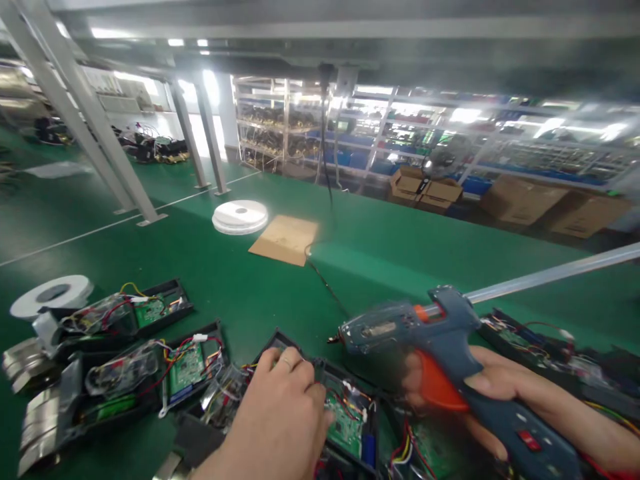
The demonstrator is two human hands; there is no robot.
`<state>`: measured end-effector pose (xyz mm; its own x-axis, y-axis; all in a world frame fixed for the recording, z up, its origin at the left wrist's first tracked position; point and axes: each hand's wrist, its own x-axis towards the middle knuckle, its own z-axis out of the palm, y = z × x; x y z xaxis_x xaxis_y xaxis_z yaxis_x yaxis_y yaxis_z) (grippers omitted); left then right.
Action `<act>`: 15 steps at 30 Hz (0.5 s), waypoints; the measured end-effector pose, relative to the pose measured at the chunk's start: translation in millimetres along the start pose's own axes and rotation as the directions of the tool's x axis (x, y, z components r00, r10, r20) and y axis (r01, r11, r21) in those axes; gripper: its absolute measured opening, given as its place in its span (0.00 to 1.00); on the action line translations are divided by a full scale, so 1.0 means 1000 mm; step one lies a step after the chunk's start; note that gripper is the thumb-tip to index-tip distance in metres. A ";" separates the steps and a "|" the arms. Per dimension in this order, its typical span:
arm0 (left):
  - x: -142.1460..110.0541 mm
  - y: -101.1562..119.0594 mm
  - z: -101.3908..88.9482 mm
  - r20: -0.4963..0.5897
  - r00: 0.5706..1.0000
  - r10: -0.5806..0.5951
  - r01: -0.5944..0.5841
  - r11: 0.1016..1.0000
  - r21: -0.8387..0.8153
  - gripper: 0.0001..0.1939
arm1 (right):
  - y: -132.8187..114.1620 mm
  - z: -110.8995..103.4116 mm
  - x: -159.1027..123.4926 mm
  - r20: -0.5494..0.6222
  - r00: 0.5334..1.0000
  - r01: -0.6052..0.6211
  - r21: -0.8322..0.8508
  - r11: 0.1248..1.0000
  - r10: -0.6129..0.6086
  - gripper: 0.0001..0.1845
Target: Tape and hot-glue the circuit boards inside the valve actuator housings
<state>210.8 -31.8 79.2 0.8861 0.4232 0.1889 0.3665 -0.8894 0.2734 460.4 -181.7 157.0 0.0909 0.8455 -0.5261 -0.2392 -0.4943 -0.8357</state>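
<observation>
My right hand (493, 390) is wrapped round the handle of a blue-grey hot glue gun (410, 327) with an orange trigger. A long clear glue stick (550, 272) sticks out of its back, and its nozzle points left. My left hand (283, 403) reaches down over a black device housing (280, 339), fingers curled and their tips hidden, so what they pinch cannot be seen. Just right of that hand lies another open housing with a green circuit board (345, 420), coloured wires and a blue part. The glue gun's nozzle is apart from the left hand.
Several similar open housings (193, 367) with wires lie to the left, more (545, 347) to the right. White rolls (240, 215) and a brown cardboard sheet (287, 239) rest on the green bench. A cable (325, 283) runs across it. Metal posts (95, 120) stand at left; a shelf (320, 27) hangs overhead.
</observation>
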 end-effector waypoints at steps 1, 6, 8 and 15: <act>-0.005 -0.002 0.000 -0.021 0.999 0.026 -0.026 1.000 -0.003 0.09 | 0.003 -0.003 -0.001 0.016 1.000 0.024 0.012 1.000 -0.024 0.22; -0.018 -0.003 0.005 0.013 0.984 0.177 -0.178 0.981 0.076 0.23 | 0.017 -0.019 -0.001 0.080 0.996 0.041 0.068 0.997 -0.046 0.23; -0.016 0.002 0.010 0.028 0.991 0.133 -0.135 0.988 0.081 0.24 | 0.021 -0.024 0.000 0.083 0.995 0.050 0.051 0.997 -0.054 0.22; -0.014 0.012 0.031 -0.186 0.968 0.166 -0.154 0.985 0.078 0.12 | 0.019 -0.024 -0.003 0.085 0.996 0.002 0.018 1.000 -0.004 0.26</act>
<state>211.1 -53.7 50.5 0.8661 0.2945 0.4039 0.2468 -0.9546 0.1668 479.0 -198.8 139.3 0.0089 0.8616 -0.5075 -0.2568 -0.4885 -0.8339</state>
